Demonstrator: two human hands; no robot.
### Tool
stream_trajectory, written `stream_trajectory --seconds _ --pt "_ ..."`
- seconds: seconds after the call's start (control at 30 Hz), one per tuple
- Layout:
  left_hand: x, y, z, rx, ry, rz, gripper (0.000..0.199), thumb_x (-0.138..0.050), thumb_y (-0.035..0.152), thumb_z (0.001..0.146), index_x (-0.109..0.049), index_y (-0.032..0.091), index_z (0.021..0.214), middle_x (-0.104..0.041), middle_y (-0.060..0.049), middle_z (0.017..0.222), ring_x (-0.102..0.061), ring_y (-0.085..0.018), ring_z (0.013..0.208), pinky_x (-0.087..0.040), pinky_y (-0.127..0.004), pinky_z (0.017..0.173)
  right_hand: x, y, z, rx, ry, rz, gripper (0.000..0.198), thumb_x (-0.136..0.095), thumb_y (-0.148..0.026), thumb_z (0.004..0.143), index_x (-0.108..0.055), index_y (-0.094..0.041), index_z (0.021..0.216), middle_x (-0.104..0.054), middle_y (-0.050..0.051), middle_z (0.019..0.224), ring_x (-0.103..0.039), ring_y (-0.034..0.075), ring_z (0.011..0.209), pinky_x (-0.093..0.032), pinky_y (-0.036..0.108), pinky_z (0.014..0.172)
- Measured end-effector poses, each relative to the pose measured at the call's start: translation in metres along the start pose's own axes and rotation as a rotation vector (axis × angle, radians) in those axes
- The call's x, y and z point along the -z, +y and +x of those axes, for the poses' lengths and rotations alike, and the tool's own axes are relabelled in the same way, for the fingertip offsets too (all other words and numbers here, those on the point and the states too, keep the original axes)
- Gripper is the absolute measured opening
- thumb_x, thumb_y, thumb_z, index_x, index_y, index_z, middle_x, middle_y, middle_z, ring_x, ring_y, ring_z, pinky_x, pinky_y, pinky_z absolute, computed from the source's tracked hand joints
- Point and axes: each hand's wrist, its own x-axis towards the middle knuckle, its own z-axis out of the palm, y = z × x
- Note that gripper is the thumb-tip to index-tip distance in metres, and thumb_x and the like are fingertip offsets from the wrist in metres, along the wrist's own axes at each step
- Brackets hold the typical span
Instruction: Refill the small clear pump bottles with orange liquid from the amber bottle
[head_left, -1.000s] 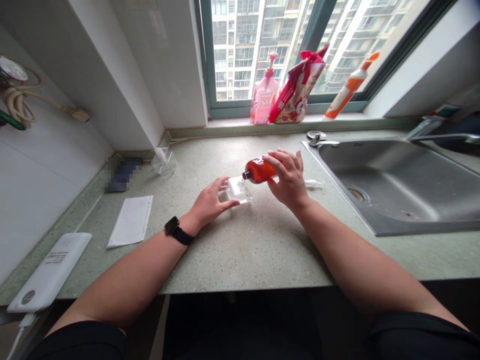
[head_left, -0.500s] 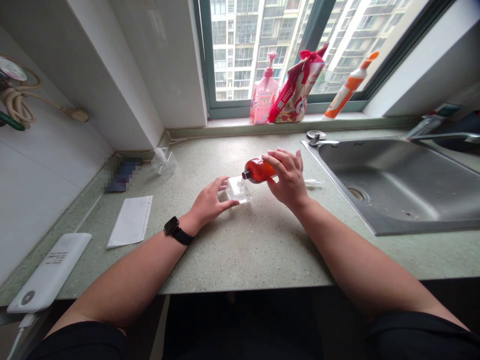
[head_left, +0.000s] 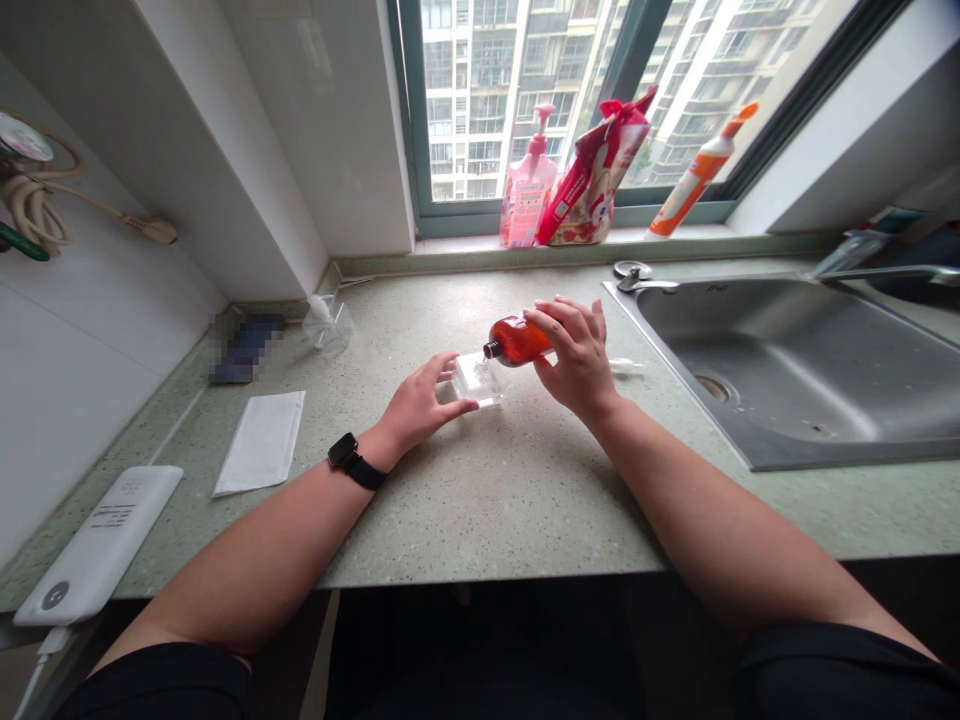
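My right hand [head_left: 576,355] is wrapped round an amber-red bottle [head_left: 517,341], tipped nearly on its side with its uncapped mouth pointing left and slightly down. Clear liquid runs from the mouth into a small transparent square container [head_left: 480,380] on the countertop. Around the container's left side, my left hand [head_left: 420,400] steadies it between thumb and fingers. A black watch sits on my left wrist. Behind my right hand, a small clear plastic piece [head_left: 628,367] lies on the counter; its kind cannot be made out.
A steel sink [head_left: 757,455] is set in at right. To the left lie a white folded sheet [head_left: 261,440], a white power bank [head_left: 105,540] and a crumpled clear wrapper [head_left: 328,324]. On the windowsill stand a pink pump bottle [head_left: 527,195], a red bag [head_left: 596,180] and an orange bottle [head_left: 694,180].
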Motion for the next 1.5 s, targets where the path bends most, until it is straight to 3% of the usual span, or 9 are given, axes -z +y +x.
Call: stream_trajectory --seconds 1.5 --pt "-0.0004 0.0003 0.0003 0.013 -0.007 -0.008 0.072 -0.093 0.042 0.084 -0.056 0.022 0.142 -0.072 -0.015 0.135 -0.074 -0.033 0.125 -0.062 -0.053 0.107 0.0009 -0.0011 0.0002 -0.009 -0.034 0.001 0.077 -0.064 -0.01 0.089 -0.046 -0.043 0.156 -0.064 0.004 0.149 -0.054 0.035 0.148 -0.024 0.074 0.132"
